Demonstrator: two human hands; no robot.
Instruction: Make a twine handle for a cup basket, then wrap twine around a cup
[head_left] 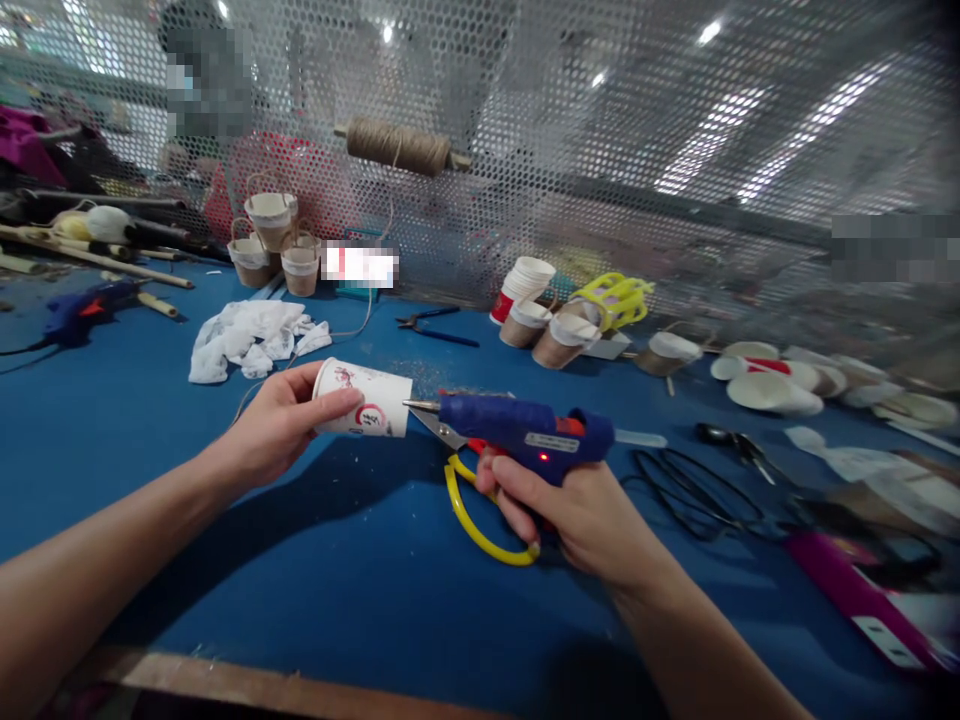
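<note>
Paper cup (391,400) pinched in left hand (266,425); glue gun (491,418) clasped in right hand (574,505). Wrist slip could smear hot glue.

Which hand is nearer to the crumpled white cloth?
Left: the left hand is just in front of the cloth; the right hand is well off to its right.

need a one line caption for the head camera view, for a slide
Left hand holds a printed white paper cup on its side as the right hand aims a blue glue gun.
</note>
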